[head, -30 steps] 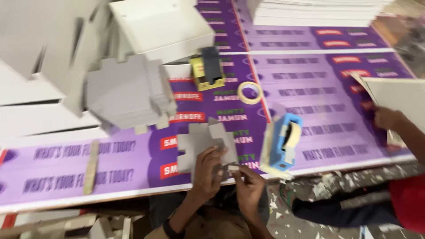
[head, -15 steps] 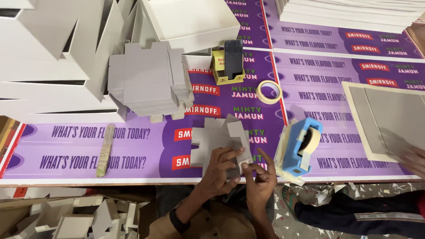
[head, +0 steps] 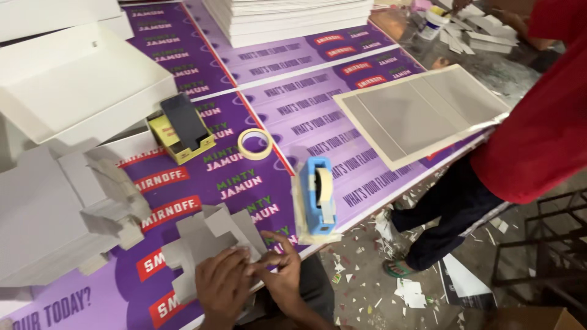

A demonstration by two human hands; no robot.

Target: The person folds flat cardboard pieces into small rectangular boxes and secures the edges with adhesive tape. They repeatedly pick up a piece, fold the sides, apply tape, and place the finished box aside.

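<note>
A flat grey cardboard cut-out (head: pixel 208 241) with notched flaps lies on the purple printed table cover (head: pixel 293 116) at the near edge. My left hand (head: pixel 221 286) presses flat on its near part. My right hand (head: pixel 278 266) pinches the cut-out's near right corner with thumb and fingers. A blue tape dispenser (head: pixel 319 195) with a pale roll stands just right of my hands. A loose roll of masking tape (head: pixel 255 144) lies farther back.
A stack of grey cut-outs (head: pixel 55 214) sits at left, with an open white box (head: pixel 79 91) behind. A dark phone leans in a yellow box (head: pixel 181 129). A person in red (head: pixel 532 122) stands right beside a grey board (head: pixel 422 110). Paper scraps litter the floor.
The view has swung right and moved closer, bringing the person in red and the floor into sight. My hands stay on the grey cut-out, the right one now pinching its corner.
</note>
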